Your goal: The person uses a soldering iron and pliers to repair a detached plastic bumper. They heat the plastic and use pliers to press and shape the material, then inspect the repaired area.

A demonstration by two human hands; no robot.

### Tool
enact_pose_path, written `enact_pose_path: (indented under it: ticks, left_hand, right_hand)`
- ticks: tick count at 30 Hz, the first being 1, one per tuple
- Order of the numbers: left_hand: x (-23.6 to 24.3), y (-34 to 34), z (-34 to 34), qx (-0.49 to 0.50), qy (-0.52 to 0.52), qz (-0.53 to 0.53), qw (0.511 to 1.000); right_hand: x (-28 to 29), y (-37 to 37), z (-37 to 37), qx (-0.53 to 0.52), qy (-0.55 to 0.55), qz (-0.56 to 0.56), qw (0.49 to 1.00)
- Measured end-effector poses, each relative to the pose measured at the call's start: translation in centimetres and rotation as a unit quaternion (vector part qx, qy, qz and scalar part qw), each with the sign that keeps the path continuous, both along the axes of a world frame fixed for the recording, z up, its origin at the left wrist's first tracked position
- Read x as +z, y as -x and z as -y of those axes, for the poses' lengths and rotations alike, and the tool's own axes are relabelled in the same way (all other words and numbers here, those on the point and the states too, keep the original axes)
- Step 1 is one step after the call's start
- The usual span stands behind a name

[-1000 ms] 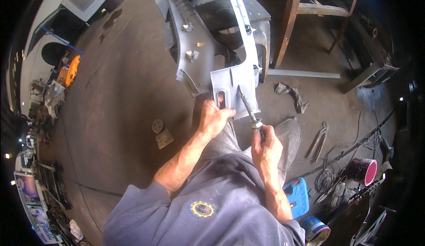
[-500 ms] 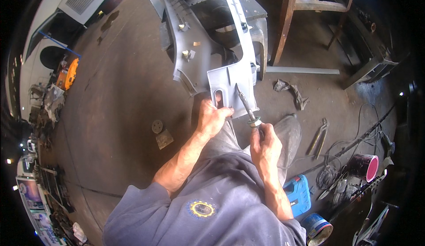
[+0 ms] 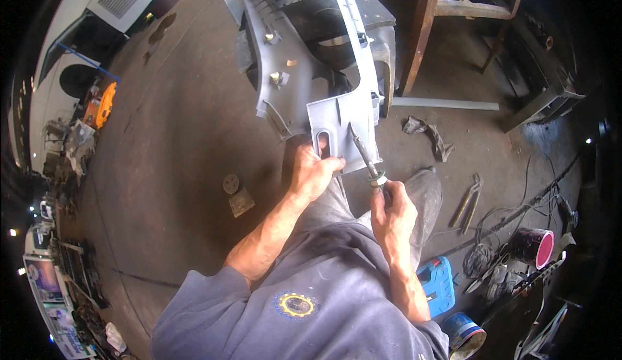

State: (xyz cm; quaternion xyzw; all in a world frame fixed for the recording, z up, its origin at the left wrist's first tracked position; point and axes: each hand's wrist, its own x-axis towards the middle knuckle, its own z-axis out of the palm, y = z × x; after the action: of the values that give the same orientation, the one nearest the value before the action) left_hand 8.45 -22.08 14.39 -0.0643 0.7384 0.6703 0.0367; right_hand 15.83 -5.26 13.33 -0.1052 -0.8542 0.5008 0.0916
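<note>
A light grey plastic trim panel, wide at the near end with a long narrow arm running away from me, lies across my lap and a dark stool. My left hand grips its near edge beside an oval slot, thumb on top. In my right hand is a soldering iron, held by its handle, with its tip at the panel's surface; whether it touches I cannot tell. Left of this panel rests a second grey trim panel with clips on it.
The dark stool stands ahead, with a rusty metal frame to its right. On the floor at right are pliers, tangled cable, a pink-rimmed can and a blue case. A flat metal bar lies farther off.
The panels and both hands sit slightly farther right in the picture. My grip on the panel and on the soldering iron is the same, and the tip stays near the same spot.
</note>
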Motion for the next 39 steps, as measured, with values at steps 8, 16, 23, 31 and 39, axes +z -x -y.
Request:
enact_pose_path:
  ticks: [8, 16, 23, 31, 39]
  left_hand:
    - [-0.2, 0.1, 0.3, 0.002, -0.011, -0.003, 1.000]
    - [0.0, 0.1, 0.3, -0.001, -0.003, 0.004, 1.000]
    - [0.2, 0.1, 0.4, -0.004, -0.001, 0.016, 1.000]
    - [-0.3, 0.2, 0.5, -0.004, 0.017, 0.005, 1.000]
    - [-0.3, 0.2, 0.4, -0.001, 0.018, -0.014, 1.000]
  right_hand:
    - [-0.5, 0.2, 0.1, 0.000, -0.006, -0.027, 1.000]
    - [-0.2, 0.6, -0.3, 0.012, -0.013, -0.012, 1.000]
    - [0.3, 0.9, -0.5, 0.013, -0.007, -0.003, 1.000]
    - [0.4, 1.0, -0.7, 0.028, -0.015, 0.001, 1.000]
    - [0.3, 0.7, -0.7, 0.027, -0.022, -0.002, 0.999]
